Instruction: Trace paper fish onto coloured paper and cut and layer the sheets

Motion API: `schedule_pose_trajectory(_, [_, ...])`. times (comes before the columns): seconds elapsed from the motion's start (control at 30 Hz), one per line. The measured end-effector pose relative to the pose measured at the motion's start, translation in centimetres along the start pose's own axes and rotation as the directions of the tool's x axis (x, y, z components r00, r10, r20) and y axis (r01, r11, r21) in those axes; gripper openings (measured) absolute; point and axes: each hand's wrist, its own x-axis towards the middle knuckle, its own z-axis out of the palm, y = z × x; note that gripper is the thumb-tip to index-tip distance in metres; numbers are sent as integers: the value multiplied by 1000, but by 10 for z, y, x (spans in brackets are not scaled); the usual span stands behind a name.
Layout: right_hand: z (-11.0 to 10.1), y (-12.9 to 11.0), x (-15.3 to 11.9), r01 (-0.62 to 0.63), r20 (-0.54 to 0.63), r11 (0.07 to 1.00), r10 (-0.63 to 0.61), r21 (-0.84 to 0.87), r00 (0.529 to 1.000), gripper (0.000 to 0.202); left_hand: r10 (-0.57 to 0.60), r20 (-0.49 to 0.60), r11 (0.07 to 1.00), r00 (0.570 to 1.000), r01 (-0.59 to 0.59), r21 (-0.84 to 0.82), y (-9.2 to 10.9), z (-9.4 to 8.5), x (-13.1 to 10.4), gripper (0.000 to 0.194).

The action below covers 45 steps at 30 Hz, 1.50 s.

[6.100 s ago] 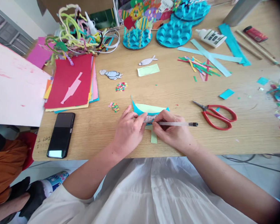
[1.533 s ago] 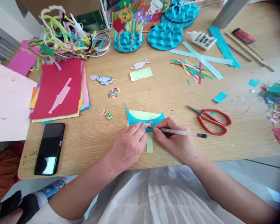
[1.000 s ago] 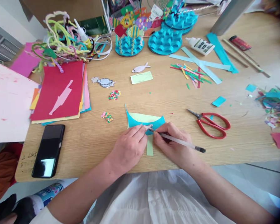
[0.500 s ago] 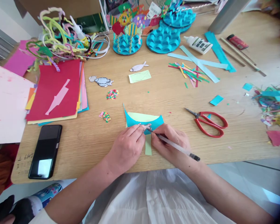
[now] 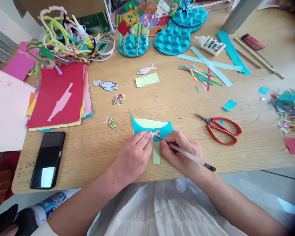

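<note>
Under the fingertips of my left hand [image 5: 135, 154], a small paper fish cutout [image 5: 156, 133] is pressed onto blue paper [image 5: 166, 128]; the fingers are together and hide most of the fish. My right hand [image 5: 183, 149] is closed around a pen [image 5: 190, 157] with a clear barrel and black end cap. Its tip meets the paper by the fish's tail. Pale green paper [image 5: 147, 123] lies beneath the blue piece, and a green strip [image 5: 156, 154] shows between my hands.
Red-handled scissors [image 5: 223, 129] lie open at the right. A phone [image 5: 48, 160] and stacked coloured paper [image 5: 59, 98] are on the left. Farther back are fish cutouts [image 5: 109, 86], paper strips [image 5: 204, 77], a glue bottle [image 5: 211, 46] and blue textured bases [image 5: 173, 41]. Scraps [image 5: 290, 111] lie far right.
The pen's capped end has swung slightly to the right, and my right hand has shifted slightly with it. My left hand and the papers stay in place.
</note>
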Motion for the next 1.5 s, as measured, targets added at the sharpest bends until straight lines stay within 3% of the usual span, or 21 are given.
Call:
schedule_pose_trajectory(0.53, [-1, 1, -1, -15, -4, 1000, 15, -11, 1000, 14, -41, 48, 997, 998, 44, -57, 0, 3, 9, 30])
schedule_pose_trajectory(1.3, [-5, -1, 4, -310, 10, 935, 313, 170, 950, 13, 29, 51, 998, 998, -32, 50, 1, 0, 9, 30])
schedule_pose_trajectory(1.5, [-4, 1, 7, -330, 7, 912, 339, 245, 941, 14, 49, 53, 995, 997, -54, 85, 2, 0, 9, 30])
